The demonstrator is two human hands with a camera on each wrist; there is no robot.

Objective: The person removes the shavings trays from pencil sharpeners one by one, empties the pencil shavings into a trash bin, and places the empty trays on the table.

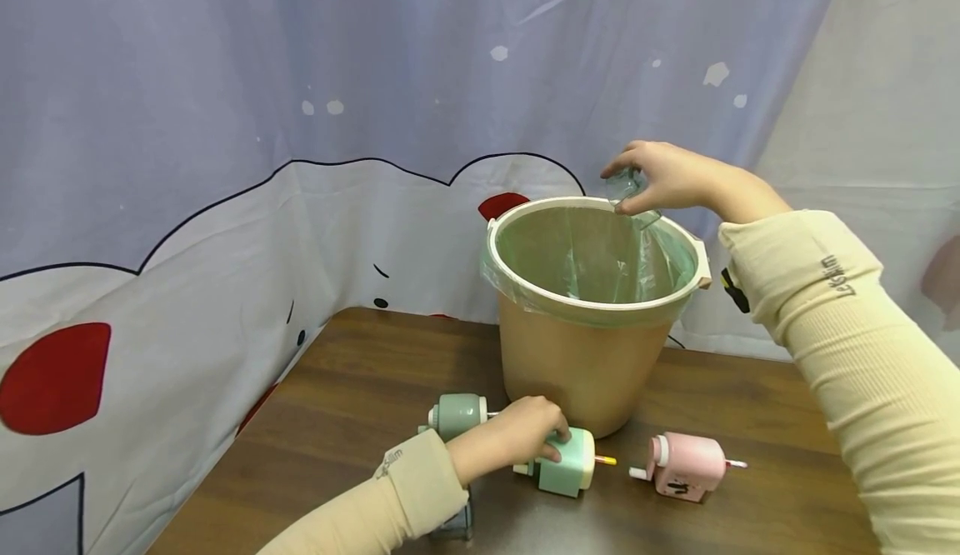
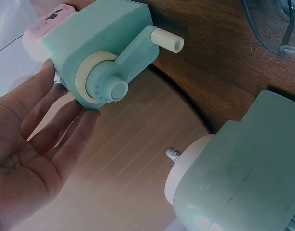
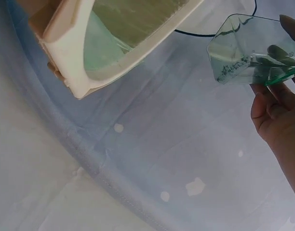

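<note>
My right hand [image 1: 663,176] pinches a small clear green-tinted drawer [image 1: 628,191] just above the far rim of a beige bin [image 1: 585,372] lined with a green bag. The right wrist view shows the drawer [image 3: 251,50] tilted, with dark specks inside, held by my fingers [image 3: 277,110] beside the bin rim [image 3: 89,57]. My left hand [image 1: 525,438] rests on a mint green crank pencil sharpener [image 1: 566,463] in front of the bin. In the left wrist view its fairly straight fingers [image 2: 65,120] touch that sharpener's side [image 2: 104,53].
A second green sharpener [image 1: 457,413] stands to the left, and a pink one [image 1: 686,465] to the right, all on the dark wooden table [image 1: 352,388]. A clear object [image 1: 457,526] lies under my left sleeve. A printed cloth [image 1: 225,163] hangs behind and to the left.
</note>
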